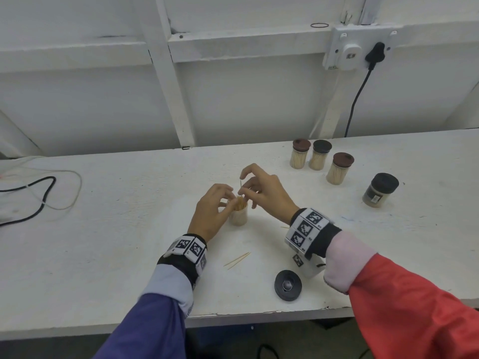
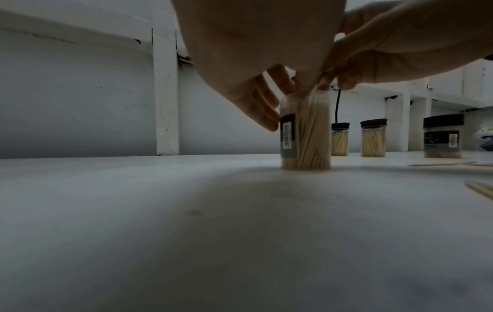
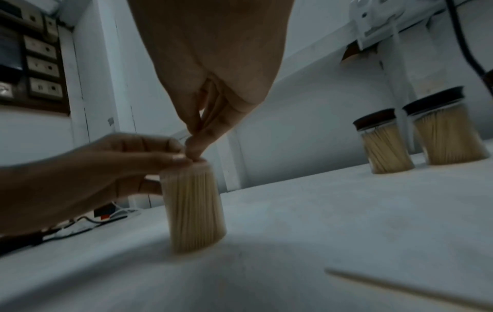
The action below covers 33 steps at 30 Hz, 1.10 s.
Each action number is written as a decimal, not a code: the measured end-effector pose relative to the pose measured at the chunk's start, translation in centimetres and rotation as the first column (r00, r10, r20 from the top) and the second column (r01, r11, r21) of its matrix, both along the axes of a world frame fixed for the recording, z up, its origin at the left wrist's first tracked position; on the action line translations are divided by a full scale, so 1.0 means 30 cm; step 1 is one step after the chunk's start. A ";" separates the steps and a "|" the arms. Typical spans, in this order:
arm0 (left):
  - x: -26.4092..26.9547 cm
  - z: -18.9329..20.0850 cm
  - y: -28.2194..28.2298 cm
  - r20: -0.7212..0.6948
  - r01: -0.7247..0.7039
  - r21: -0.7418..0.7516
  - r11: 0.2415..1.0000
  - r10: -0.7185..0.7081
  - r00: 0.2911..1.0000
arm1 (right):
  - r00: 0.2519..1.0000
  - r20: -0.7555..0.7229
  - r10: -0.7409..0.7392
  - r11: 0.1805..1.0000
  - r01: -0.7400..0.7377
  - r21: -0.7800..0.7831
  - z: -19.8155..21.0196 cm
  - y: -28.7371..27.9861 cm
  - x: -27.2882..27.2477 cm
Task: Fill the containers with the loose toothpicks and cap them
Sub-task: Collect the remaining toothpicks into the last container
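An uncapped clear container [image 1: 239,215] packed with toothpicks stands mid-table. My left hand [image 1: 228,202] grips it from the left, fingers on its side [image 2: 266,118] and thumb near the rim. My right hand [image 1: 246,187] hovers right above the container's mouth and pinches a single toothpick [image 1: 241,183] upright over it. In the right wrist view the pinching fingertips [image 3: 196,147] meet the top of the container [image 3: 193,206]. A few loose toothpicks [image 1: 237,260] lie nearer the front edge. The black cap [image 1: 287,285] lies upside down at the front right.
Three capped toothpick containers [image 1: 320,154] stand at the back right, with a wider black-lidded jar [image 1: 379,190] to their right. Cables [image 1: 39,200] trail over the table's left end. A wall socket with a black plug [image 1: 373,51] hangs above the table's back right.
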<state>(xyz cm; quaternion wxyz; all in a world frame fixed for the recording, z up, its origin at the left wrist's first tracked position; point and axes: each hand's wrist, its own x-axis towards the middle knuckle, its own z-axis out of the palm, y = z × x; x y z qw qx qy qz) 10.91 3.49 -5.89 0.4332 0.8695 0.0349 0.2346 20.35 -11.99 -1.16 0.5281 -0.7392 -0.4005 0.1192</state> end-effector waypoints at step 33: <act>0.003 -0.015 0.016 -0.095 -0.017 0.118 0.993 0.029 0.995 | 0.560 0.334 0.758 0.536 -0.242 -0.809 -0.064 -0.023 -0.141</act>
